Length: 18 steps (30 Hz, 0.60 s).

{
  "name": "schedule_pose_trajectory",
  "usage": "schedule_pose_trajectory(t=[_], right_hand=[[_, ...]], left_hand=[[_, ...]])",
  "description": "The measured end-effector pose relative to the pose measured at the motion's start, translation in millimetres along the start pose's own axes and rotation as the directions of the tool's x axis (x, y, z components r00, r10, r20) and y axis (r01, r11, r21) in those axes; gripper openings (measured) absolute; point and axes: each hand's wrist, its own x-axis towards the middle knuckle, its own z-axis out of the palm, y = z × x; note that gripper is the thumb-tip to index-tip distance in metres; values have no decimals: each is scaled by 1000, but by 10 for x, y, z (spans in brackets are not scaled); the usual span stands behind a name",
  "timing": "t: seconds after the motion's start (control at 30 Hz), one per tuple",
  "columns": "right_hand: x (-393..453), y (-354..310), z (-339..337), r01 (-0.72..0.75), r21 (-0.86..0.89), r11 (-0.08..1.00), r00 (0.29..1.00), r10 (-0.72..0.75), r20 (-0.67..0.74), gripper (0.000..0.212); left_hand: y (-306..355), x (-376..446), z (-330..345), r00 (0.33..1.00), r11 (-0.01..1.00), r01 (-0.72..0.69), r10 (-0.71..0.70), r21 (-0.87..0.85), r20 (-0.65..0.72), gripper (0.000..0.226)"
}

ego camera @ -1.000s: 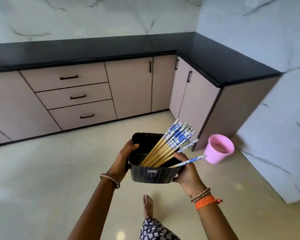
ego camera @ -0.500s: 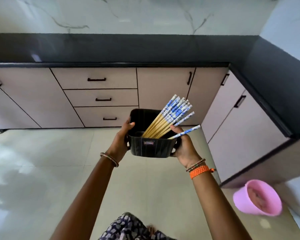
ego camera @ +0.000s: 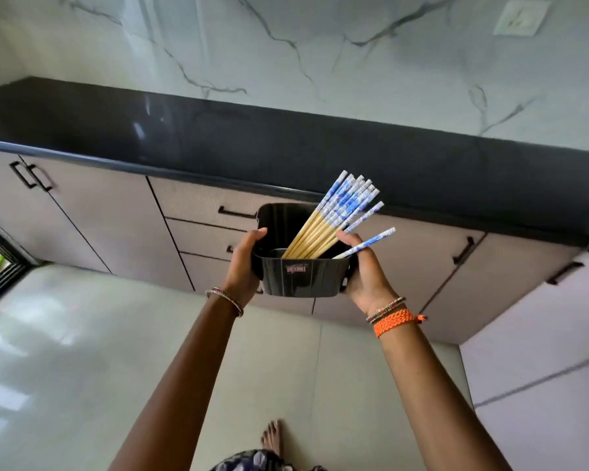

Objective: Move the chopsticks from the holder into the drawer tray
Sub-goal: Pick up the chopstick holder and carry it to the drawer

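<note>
I carry a black plastic holder [ego camera: 300, 278] at chest height in front of the cabinets. My left hand [ego camera: 244, 265] grips its left side and my right hand [ego camera: 366, 271] grips its right side. Several wooden chopsticks [ego camera: 334, 212] with blue-and-white patterned tops lean out of it toward the upper right. One chopstick [ego camera: 371, 243] lies lower, across my right thumb. The drawers [ego camera: 198, 202] behind the holder are shut, and no drawer tray is visible.
A black countertop [ego camera: 286, 147] runs along the marble wall, above pale cabinet doors [ego camera: 92, 212] with black handles. A wall socket [ego camera: 521, 17] sits at the top right. Pale floor tiles [ego camera: 82, 351] stretch below, with my bare foot [ego camera: 272, 440] on them.
The view has turned left and moved closer to the counter. The pink bucket has left the frame. Both hands keep the same hold on the holder.
</note>
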Motion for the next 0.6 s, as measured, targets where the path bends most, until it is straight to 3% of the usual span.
schedule_pose_trajectory(t=[0.2, 0.4, 0.6], right_hand=[[1195, -227, 194, -16, 170, 985, 997, 3, 78, 37], [2442, -568, 336, -83, 204, 976, 991, 59, 117, 41], [3649, -1115, 596, -45, 410, 911, 985, -28, 169, 29]], left_hand=[[131, 1155, -274, 993, 999, 32, -29, 19, -112, 38], [376, 2435, -528, 975, 1000, -12, 10, -8, -220, 21], [719, 3620, -746, 963, 991, -36, 0, -128, -268, 28]])
